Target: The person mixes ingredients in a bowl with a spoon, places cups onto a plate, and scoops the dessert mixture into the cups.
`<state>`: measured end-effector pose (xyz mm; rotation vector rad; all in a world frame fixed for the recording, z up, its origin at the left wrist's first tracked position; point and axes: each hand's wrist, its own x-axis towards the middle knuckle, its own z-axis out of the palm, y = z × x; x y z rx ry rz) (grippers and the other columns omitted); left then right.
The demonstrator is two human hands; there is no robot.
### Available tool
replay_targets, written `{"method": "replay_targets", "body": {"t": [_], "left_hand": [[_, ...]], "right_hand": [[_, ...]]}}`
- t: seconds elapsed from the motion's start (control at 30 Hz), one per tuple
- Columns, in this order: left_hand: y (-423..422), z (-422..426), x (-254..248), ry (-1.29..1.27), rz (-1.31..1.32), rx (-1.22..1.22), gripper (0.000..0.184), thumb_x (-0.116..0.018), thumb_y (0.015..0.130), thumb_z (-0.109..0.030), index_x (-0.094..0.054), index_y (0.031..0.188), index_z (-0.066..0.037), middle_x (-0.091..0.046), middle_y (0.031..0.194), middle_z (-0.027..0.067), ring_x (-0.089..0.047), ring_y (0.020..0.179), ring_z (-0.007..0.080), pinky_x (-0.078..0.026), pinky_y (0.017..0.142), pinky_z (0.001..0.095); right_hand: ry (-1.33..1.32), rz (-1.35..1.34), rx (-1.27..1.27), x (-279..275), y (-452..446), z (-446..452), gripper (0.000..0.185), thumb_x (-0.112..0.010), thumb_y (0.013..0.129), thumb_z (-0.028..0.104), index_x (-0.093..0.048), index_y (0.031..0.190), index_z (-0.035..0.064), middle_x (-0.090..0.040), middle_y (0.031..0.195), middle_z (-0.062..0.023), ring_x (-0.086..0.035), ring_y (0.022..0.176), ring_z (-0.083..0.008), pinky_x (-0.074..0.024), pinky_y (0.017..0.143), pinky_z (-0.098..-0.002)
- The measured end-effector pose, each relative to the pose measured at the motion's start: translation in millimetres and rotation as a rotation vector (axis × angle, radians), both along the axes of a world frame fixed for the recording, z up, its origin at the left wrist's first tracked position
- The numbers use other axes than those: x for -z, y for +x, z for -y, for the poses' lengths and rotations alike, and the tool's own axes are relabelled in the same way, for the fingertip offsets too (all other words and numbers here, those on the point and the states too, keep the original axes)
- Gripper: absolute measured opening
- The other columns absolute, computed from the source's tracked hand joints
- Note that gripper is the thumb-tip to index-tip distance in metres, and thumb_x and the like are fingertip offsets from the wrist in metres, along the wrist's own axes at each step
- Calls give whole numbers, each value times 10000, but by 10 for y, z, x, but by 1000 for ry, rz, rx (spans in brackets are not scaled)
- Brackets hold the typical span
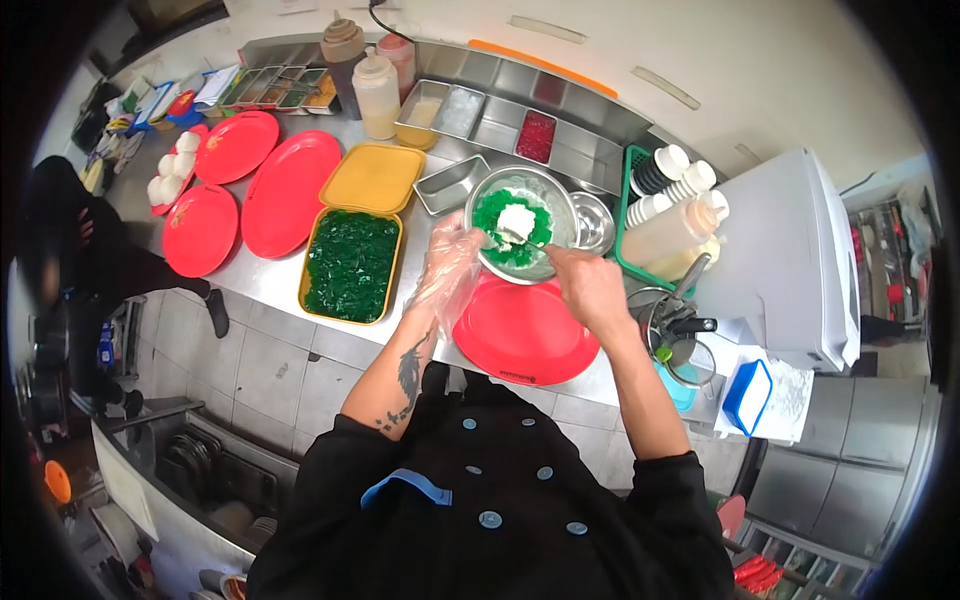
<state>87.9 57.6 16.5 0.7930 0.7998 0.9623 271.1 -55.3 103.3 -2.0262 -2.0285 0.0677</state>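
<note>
A steel mixing bowl [563,207] holds bright green shreds [489,211] with a white creamy dollop [516,222] on top. My left hand [452,250], in a clear plastic glove, grips the bowl's left rim. Bare and closed, my right hand [592,285] holds a spoon at the bowl's lower right; the spoon's handle is mostly covered by my fingers and its tip reaches the dollop. Just below the bowl lies a red oval plate [525,335]. Left of my gloved hand stands a yellow tub [304,262] filled with dark green jelly-like shreds [350,265].
Several red plates [290,195], a yellow lid [372,178] and squeeze bottles [376,95] stand to the left. Behind the bowl are steel trays [452,185]. A green basket [632,215] with cups and a strainer [690,362] are at right. Another person [100,240] is far left.
</note>
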Motion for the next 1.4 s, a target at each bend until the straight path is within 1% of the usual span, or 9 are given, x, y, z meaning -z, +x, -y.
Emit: {"method": "replay_targets", "body": {"t": [0.13, 0.17, 0.6, 0.7, 0.8, 0.9, 1.13, 1.3, 1.4], "left_hand": [[-305, 147, -497, 21, 1, -59, 233, -579, 827, 25, -665, 1043, 10, -678, 889, 59, -618, 767, 118, -509, 716, 271], [-450, 85, -351, 112, -122, -14, 377, -574, 808, 65, -651, 1173, 14, -690, 1037, 70, -644, 953, 163, -509, 883, 302], [-1336, 823, -818, 93, -80, -488, 439, -569, 780, 32, -584, 1219, 16, -667, 1125, 106, -674, 943, 189, -577, 832, 345], [-1517, 1108, -837, 79, 36, -645, 354, -627, 772, -31, -632, 1124, 11, -698, 992, 81, -677, 846, 184, -563, 768, 323], [-1947, 1359, -834, -73, -839, -647, 234, -677, 790, -85, -685, 1011, -9, -696, 849, 68, -636, 779, 156, -520, 710, 318], [-2173, 1439, -3, -57, -26, -1052, 289, -623, 796, 3, -661, 1082, 3, -675, 917, 66, -624, 877, 170, -514, 826, 305], [-3406, 2012, 89, 69, -28, -995, 270, -591, 760, 13, -671, 1019, 9, -688, 908, 53, -644, 825, 156, -526, 764, 303], [-4558, 2764, -98, 37, -382, -1220, 373, -568, 760, 4, -667, 1120, 20, -704, 953, 67, -645, 834, 140, -533, 785, 295], [-4996, 3119, -143, -21, -261, -1420, 340, -568, 784, 18, -657, 1112, 13, -690, 919, 55, -644, 787, 143, -544, 741, 313]], "right_hand": [[155, -93, -130, -537, 54, 5, 286, -566, 847, 78, -707, 1094, 106, -659, 773, -134, -661, 675, -348, -527, 605, -460], [142, -82, -133, -586, 45, -26, 291, -563, 843, 73, -708, 1093, 112, -650, 765, -129, -658, 667, -344, -525, 599, -456], [172, -243, -542, -500, -558, -407, 319, -561, 843, 50, -724, 1106, 129, -632, 768, -127, -642, 675, -337, -506, 595, -450], [96, -307, -570, -615, -859, -474, 314, -560, 851, 50, -724, 1106, 131, -630, 771, -131, -640, 673, -344, -502, 591, -455], [144, -126, -799, -325, -1305, -385, 343, -586, 816, 37, -716, 1121, 121, -622, 766, -126, -634, 662, -344, -494, 588, -450], [159, -265, -917, -409, -1618, -420, 389, -615, 766, 20, -708, 1134, 102, -624, 764, -122, -636, 654, -334, -496, 575, -434], [123, 2, -1212, -184, -3145, -361, 369, -641, 763, 49, -720, 1119, 106, -614, 724, -129, -635, 594, -305, -506, 542, -422], [146, -52, -1396, -234, -4612, -103, 311, -597, 805, 81, -715, 1090, 129, -646, 724, -143, -652, 613, -333, -506, 537, -434], [106, 13, -1541, -164, -5360, 69, 317, -597, 808, 69, -691, 1106, 120, -649, 753, -150, -648, 630, -345, -507, 555, -459]]}}
